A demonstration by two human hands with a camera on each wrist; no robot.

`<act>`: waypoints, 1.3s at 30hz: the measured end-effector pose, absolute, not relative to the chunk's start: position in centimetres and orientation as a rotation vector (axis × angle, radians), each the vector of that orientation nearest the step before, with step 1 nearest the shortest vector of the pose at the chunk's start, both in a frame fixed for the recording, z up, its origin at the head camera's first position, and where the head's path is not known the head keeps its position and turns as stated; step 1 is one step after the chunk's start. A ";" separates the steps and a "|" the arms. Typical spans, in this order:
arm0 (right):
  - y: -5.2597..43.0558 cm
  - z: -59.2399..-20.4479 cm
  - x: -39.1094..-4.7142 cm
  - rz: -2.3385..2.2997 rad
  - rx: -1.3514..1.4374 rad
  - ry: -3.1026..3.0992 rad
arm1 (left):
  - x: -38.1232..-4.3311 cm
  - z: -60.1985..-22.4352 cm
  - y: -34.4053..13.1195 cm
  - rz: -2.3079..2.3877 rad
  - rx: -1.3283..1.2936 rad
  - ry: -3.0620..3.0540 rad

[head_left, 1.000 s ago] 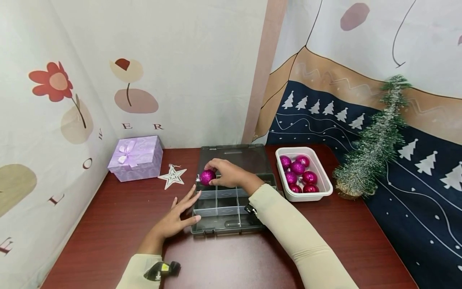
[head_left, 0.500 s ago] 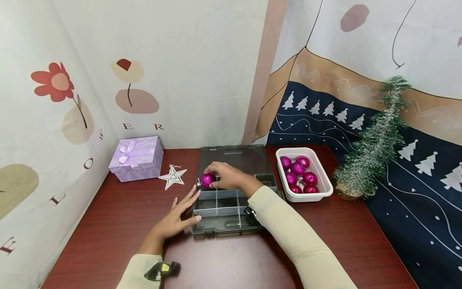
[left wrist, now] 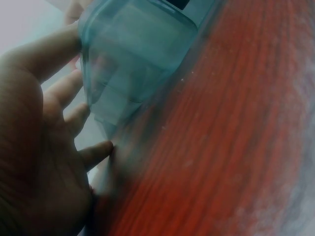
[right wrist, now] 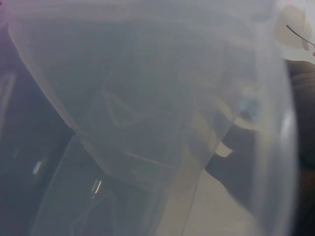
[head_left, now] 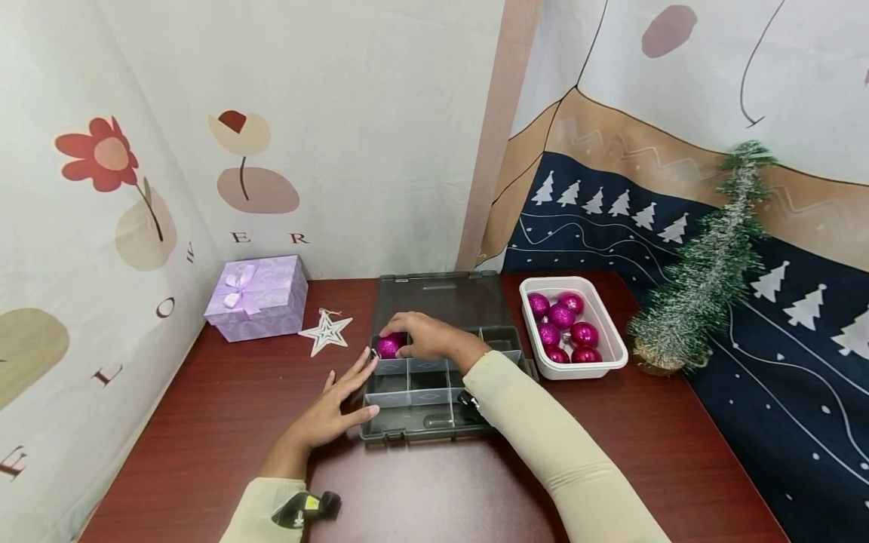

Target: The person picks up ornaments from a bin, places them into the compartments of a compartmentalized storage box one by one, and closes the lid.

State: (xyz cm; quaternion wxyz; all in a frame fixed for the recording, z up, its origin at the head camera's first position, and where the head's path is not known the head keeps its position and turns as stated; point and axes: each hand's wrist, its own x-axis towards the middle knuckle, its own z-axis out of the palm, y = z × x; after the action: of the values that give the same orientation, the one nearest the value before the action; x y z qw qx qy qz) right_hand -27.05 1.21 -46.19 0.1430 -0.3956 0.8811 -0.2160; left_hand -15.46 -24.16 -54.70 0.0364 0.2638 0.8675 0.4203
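A grey see-through compartment box [head_left: 428,417] lies on the table with its lid folded back. In its back left compartment sits a glittery magenta bauble [head_left: 389,346], low between the walls. My right hand [head_left: 429,336] grips this bauble from above, with thumb and fingers at its sides. My left hand [head_left: 333,411] is spread along the box's left edge, its fingers fairly straight. In the left wrist view, fingertips [left wrist: 78,78] of that hand touch the clear side wall. Blurred plastic dividers [right wrist: 123,108] fill most of the right wrist view, so the bauble cannot be made out there.
A white tub [head_left: 614,362] with several magenta baubles [head_left: 561,316] stands right of the box. Beyond it is a small frosted Christmas tree [head_left: 706,271]. On the left are a white star ornament [head_left: 326,332] and a lilac gift box [head_left: 258,298].
My right hand has lowered the bauble from above the box's rim down into the back left compartment. My left hand has stayed at the box's edge.
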 end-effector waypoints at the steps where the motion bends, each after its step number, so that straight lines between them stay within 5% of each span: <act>1: 1.2 -46.2 -27.0 -0.620 -1.135 2.542 | -15.5 -54.7 -24.2 1.293 0.811 2.664; 39: 7.0 -44.7 -26.9 -1.069 -1.045 2.523 | -15.2 -54.6 -24.0 1.291 0.812 2.683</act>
State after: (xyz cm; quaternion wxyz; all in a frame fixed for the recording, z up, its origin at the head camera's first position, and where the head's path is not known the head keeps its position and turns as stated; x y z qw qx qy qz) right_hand -26.91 6.97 -44.68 0.1042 -0.3542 0.8557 -0.3627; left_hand -15.18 -23.99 -54.60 0.0274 0.2631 0.8690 0.4181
